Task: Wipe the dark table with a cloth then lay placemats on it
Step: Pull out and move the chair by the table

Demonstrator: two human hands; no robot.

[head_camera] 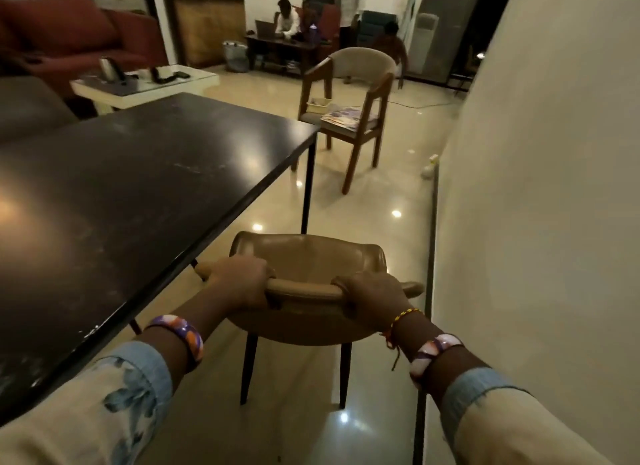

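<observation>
both hands grip the curved top rail of a tan chair [308, 256] standing beside the long edge of the dark table [138, 173]; the left hand [239, 284] has its fingers wrapped over the rail's left end, the right hand [372, 293] has its fingers curled over the right part (each wrist wears a purple patterned bangle); the table top is smudged and glossy, with ceiling light reflected in it; a wooden armchair [349, 93] stands well apart past the table's far corner, with papers [341, 115] on its seat; i see no cloth or placemats for certain, so cannot tell where they are.
</observation>
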